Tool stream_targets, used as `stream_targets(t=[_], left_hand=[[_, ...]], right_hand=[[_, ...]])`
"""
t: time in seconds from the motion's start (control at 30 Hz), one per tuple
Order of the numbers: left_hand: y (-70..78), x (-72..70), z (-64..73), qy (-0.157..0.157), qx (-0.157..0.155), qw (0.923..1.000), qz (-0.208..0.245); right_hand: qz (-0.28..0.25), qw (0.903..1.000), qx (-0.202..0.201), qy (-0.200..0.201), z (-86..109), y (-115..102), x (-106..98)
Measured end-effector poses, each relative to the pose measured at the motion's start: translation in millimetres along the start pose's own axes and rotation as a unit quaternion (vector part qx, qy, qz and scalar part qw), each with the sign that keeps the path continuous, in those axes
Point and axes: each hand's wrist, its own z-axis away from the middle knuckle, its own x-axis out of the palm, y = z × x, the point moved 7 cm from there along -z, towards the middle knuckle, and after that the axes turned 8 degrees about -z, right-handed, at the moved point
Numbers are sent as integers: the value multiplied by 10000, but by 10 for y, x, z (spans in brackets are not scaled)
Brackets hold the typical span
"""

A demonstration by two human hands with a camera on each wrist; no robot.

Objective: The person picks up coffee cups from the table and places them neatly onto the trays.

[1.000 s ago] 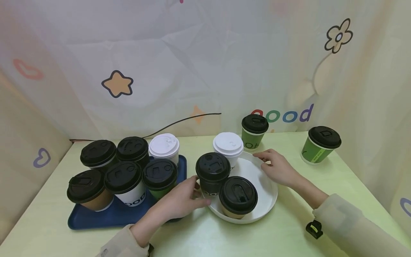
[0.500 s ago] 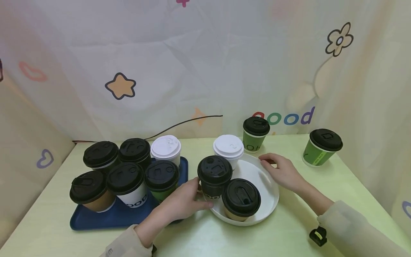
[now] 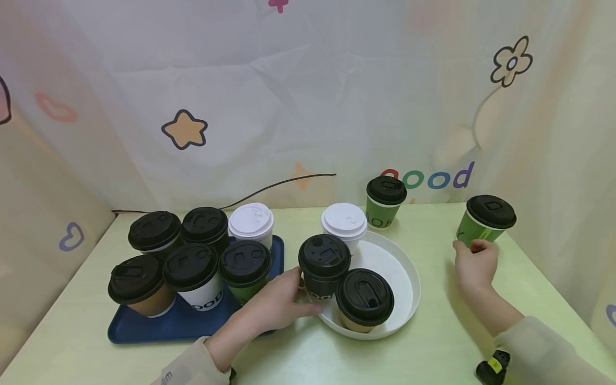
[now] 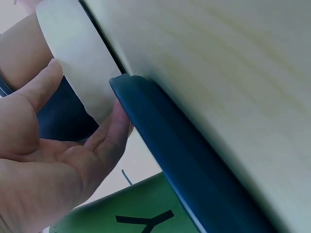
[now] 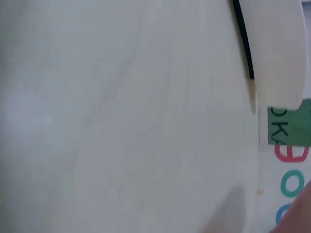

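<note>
My left hand point(image 3: 279, 302) holds the left rim of a round white tray point(image 3: 385, 256), right beside a black cup point(image 3: 323, 275) standing in it. In the left wrist view its thumb and fingers lie along the tray's pale wall point(image 4: 73, 53). Also in the tray are a tan cup with a black lid point(image 3: 364, 297) and a white-lidded cup point(image 3: 344, 220). My right hand point(image 3: 476, 267) is at the lower front of a green cup point(image 3: 473, 230) with a black lid, fingers slightly bent and overlapping its base. Only a corner of that hand point(image 5: 296, 213) shows in the right wrist view.
On the left a blue rectangular tray point(image 3: 144, 331) carries several lidded cups, including a green one point(image 3: 245, 291) close to my left forearm. Another green cup point(image 3: 382, 211) stands behind the round tray. A patterned cloth point(image 3: 269, 117) hangs along the table's back edge.
My right hand has left the right rim of the round tray and moved right to the green cup. My left hand stays at the left rim; the view has shifted slightly.
</note>
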Motion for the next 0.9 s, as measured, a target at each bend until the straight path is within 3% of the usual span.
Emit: stream_targets(t=[0.1,0.23,0.33,0.47,0.77,0.9], left_hand=[[-1,-1,2,9,-24,10000,-23],[-9,-3,7,28,-70,10000,-50],[-15,-1,4,49,-65,9999,-97],[-19,1,-6,64,-17,9999,-152],[-7,4,6,68,-46,9999,-152],[-3,4,-3,46,-33,9999,-141]], right_hand=[[-256,9983,260,449,-73,42,-152],[-332,9954,615,656,-160,50,-244],[-200,9935,953,597,-225,41,-249],[-64,9913,1296,235,-317,18,-194],[-781,9913,1058,-99,-557,-51,-91],[-667,9914,1114,-150,-611,-43,-84]])
